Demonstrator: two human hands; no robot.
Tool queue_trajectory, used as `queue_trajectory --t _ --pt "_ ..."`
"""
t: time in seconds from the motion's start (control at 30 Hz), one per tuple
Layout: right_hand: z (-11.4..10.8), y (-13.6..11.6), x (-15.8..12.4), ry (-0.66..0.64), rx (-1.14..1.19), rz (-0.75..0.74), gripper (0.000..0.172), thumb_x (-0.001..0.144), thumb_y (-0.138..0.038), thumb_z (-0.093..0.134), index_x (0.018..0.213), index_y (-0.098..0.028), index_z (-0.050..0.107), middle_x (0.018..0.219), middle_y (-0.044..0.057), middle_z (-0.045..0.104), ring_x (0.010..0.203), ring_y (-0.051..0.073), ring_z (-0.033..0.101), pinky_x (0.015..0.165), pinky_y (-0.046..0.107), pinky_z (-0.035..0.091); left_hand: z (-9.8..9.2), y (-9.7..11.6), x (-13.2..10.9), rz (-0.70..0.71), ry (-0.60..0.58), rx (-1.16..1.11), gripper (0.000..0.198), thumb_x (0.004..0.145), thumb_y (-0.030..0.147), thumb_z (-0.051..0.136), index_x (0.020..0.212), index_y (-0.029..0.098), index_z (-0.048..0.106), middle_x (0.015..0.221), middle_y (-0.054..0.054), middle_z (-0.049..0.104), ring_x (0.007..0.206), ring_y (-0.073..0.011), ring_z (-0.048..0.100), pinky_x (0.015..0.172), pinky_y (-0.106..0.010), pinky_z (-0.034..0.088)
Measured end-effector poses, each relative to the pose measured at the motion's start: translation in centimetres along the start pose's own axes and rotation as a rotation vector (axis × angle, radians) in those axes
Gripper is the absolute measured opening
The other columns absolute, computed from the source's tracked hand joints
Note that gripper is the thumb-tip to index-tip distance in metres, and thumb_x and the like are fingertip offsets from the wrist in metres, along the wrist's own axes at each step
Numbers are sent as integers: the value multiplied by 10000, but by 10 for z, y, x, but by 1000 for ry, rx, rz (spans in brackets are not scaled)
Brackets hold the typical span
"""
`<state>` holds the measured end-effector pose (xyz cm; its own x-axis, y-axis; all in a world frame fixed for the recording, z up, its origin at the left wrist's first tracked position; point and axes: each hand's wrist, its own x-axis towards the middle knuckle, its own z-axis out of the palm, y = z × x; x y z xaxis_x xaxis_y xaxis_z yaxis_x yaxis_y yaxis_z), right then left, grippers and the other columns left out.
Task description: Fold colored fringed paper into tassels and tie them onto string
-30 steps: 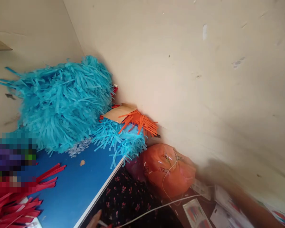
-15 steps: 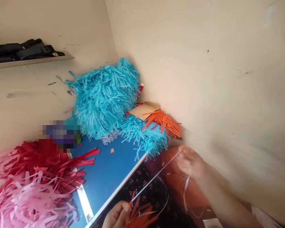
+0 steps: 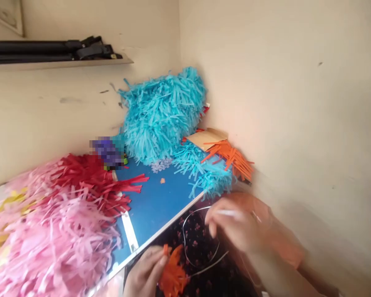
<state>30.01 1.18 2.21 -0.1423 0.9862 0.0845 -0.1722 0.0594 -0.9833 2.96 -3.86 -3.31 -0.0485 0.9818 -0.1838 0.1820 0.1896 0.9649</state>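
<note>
My left hand (image 3: pixel 145 272) is low in the view, its fingers pinched on a bunch of orange paper strips (image 3: pixel 173 276). A thin white string (image 3: pixel 187 243) loops up from that bunch over my dark flowered lap. My right hand (image 3: pixel 235 227) hovers above and to the right, blurred by motion, fingers closed round the string's upper end. Both hands sit just off the near edge of a blue board (image 3: pixel 156 206).
Heaps of cut paper fringe lie on the board: turquoise (image 3: pixel 163 115) in the corner, orange (image 3: pixel 235 159) by the right wall, red (image 3: pixel 92 181) and pink (image 3: pixel 49 243) at left. A shelf (image 3: pixel 58 62) with dark objects hangs above. An orange bag (image 3: pixel 284 247) lies behind my right hand.
The view has swung left, bringing the pink and red heaps in. My right hand dropped closer to the left, and the taut string has gone slack into a loop.
</note>
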Motion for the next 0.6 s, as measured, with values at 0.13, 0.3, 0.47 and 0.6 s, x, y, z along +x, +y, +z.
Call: queue_trajectory --t 0.13,0.3,0.47,0.6 --pt "68 27 -14 -119 -122 136 250 900 -352 630 726 -174 620 638 -23 567 585 113 505 582 227 413 6 12 -4 -349 38 -620 355 545 441 915 753 196 764 757 -54 737 713 -221 678 711 -324 555" --pt "92 44 -14 -96 -338 9 224 878 -262 618 691 -167 695 619 2 642 575 119 562 565 213 406 6 3 -6 -396 44 -866 321 555 316 940 701 176 690 666 -6 675 593 -117 601 591 -212 490" --pt "96 50 -16 13 -521 -135 238 884 -232 601 664 -169 667 563 -15 612 512 99 521 533 209 372 -1 -4 -6 -384 55 -884 304 573 302 938 710 175 699 696 -11 687 644 -110 610 639 -192 496" --pt "106 54 -16 49 -600 -265 229 875 -190 601 652 -174 648 566 -20 624 514 96 533 551 215 365 2 -2 -8 -321 68 -856 298 587 324 928 699 173 697 706 -9 684 669 -115 604 665 -201 492"
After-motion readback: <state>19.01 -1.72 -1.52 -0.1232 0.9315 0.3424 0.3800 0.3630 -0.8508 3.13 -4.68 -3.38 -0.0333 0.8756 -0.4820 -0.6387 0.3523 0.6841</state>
